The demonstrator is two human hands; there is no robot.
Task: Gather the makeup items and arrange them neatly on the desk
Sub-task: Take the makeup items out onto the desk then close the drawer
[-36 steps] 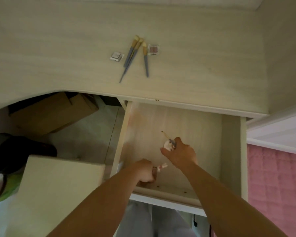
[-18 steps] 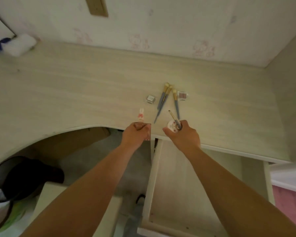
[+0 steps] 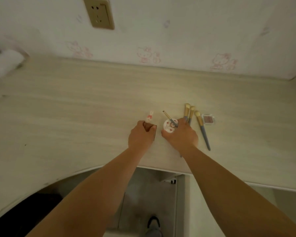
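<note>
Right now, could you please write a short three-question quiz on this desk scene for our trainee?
1. True or false: the right hand holds nothing.
2. Which item lies farthest right on the desk? A) the eyeshadow pan B) the bunny-topped item C) the round white case
3. Fill in: the left hand grips the bunny-topped item and a flat ____ compact.

Key: 1 false, it grips the round white case and a thin brush; 2 A; 3 brown.

Pale wood desk (image 3: pixel 75 117) with 3 brushes (image 3: pixel 202 127) and compact (image 3: pixel 208 119).
</note>
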